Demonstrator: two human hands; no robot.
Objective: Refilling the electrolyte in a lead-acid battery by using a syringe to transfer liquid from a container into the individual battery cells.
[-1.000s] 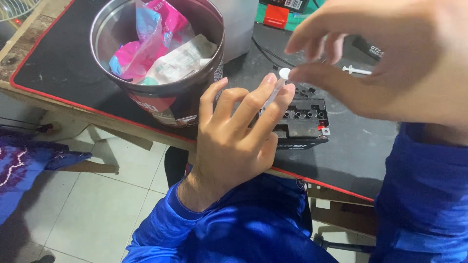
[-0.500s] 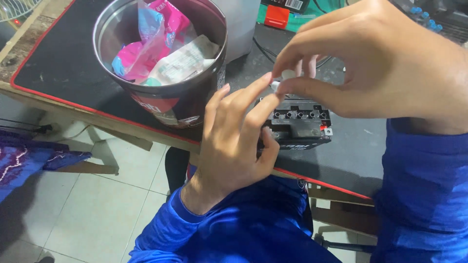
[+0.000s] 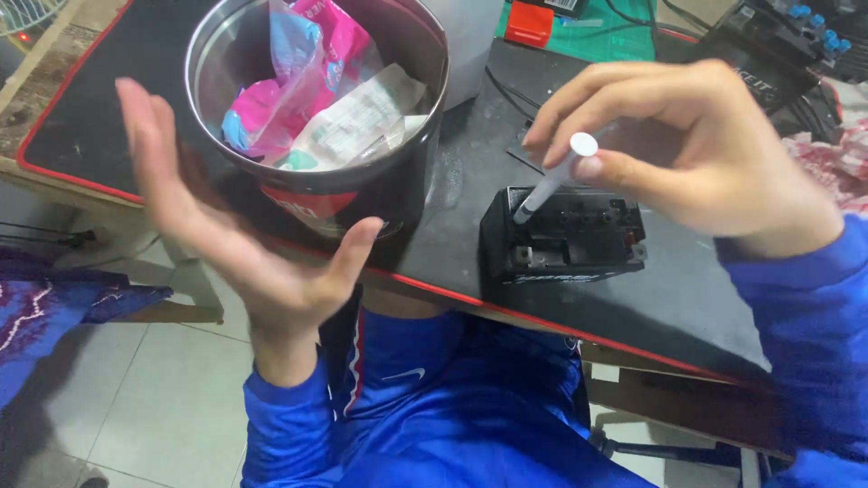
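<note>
My right hand (image 3: 687,154) pinches a slim white syringe (image 3: 553,179) by its upper end, the thumb under its round plunger cap. The syringe tip points down into the top of a small black battery-like box (image 3: 562,246) that sits near the front edge of the black desk mat (image 3: 687,298). My left hand (image 3: 231,235) is off the box, held in the air with palm up and fingers spread, in front of a round metal tin (image 3: 316,185). It holds nothing and looks blurred from motion.
The tin holds pink, blue and white wrappers (image 3: 307,99). A red-edged mat covers the desk. A green cutting mat with a red item (image 3: 529,23) and black electronic parts (image 3: 778,41) lie at the back. Tiled floor (image 3: 136,407) is below left.
My left hand has let go of the black box and swung away left, opening up. My right hand has shifted right and now holds the syringe upright over the box.
</note>
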